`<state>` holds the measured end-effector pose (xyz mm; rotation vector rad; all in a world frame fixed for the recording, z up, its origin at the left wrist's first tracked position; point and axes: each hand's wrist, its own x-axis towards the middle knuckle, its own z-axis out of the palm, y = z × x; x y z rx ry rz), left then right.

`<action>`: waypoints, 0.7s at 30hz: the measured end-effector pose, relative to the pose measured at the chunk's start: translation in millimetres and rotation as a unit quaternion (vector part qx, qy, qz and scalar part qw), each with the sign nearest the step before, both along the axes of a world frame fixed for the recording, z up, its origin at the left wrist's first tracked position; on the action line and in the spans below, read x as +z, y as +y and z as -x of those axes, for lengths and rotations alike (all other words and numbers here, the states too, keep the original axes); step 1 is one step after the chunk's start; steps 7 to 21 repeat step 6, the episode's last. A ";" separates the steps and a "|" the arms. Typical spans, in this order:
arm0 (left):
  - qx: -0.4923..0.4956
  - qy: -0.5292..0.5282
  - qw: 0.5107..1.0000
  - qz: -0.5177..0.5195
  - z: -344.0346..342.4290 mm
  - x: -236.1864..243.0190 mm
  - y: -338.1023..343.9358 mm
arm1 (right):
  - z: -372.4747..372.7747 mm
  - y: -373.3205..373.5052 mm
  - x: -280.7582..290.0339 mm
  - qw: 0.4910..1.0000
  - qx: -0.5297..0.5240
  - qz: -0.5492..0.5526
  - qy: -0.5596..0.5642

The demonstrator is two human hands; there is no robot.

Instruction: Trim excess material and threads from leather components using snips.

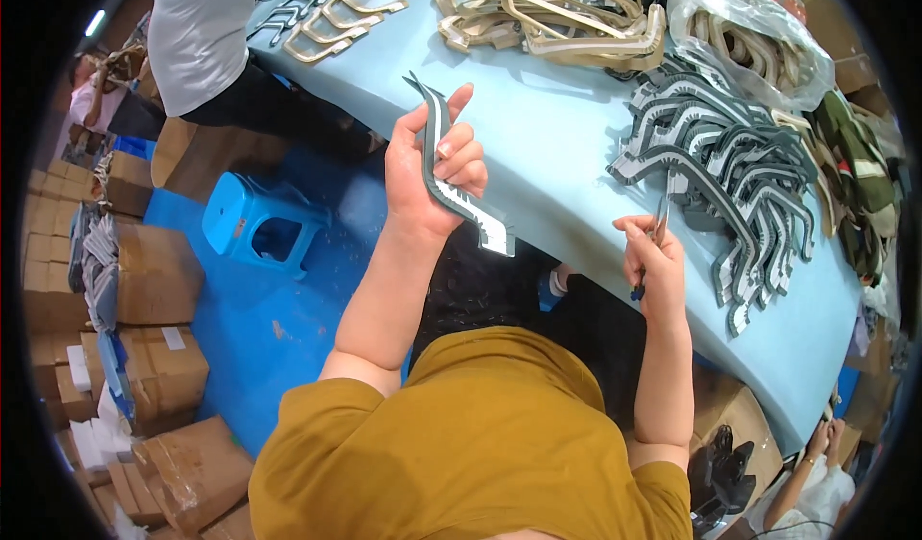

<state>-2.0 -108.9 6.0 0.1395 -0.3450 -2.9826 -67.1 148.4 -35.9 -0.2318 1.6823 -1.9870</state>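
My left hand [423, 175] is raised at the table's near edge, its fingers curled around a bent dark grey fabric strip [495, 236] with a white, notched backing. The strip's forked upper end stands above my fingers and its angled lower end hangs below them. My right hand [661, 269] grips a pair of scissors [663, 212], with the metal blades pointing away from me over the table. Just beyond the scissors lies a heap of similar dark strips [735, 180] with white backing.
The pale blue table [567, 146] also bears beige curved pieces [567, 22] and a clear plastic bag [749, 36] of more pieces. A person in a white shirt [204, 36] stands at the far left. A blue stool [254, 218] and cardboard boxes [158, 271] are on the left.
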 end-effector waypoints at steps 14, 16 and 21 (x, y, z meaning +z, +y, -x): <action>0.038 -0.081 0.966 0.243 -0.1 11.9 4.1 | 8.0 4.7 -6.9 1.000 0.013 -0.012 -0.013; 0.038 -0.081 0.966 0.243 -0.1 11.9 4.1 | 8.0 4.7 -6.9 1.000 0.013 -0.012 -0.013; 0.038 -0.081 0.966 0.243 -0.1 11.9 4.1 | 8.0 4.7 -6.9 1.000 0.013 -0.012 -0.013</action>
